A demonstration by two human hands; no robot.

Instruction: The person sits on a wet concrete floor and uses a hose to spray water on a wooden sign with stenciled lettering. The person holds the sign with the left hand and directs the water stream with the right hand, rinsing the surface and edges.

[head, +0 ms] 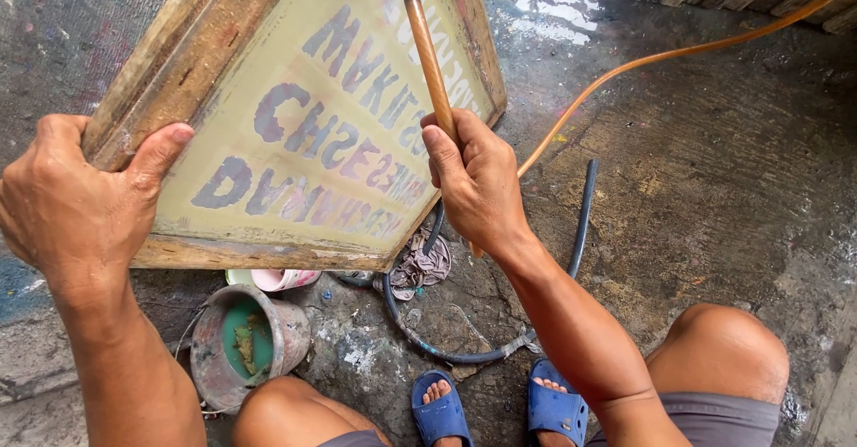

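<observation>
- The left hand (67, 199), nearest the camera at nine o'clock, clamps the near corner of the wooden screen frame (295, 125), thumb over the mesh.
- The frame stands tilted on the wet concrete floor (714, 188); it looks stiff and light, its mesh fragile (best held by the wood).
- The right hand (473, 183) is closed around the orange hose (428, 54), likely slippery.
- The nozzle is cut off at twelve o'clock; the bucket (245, 340) contents are unclear.
</observation>
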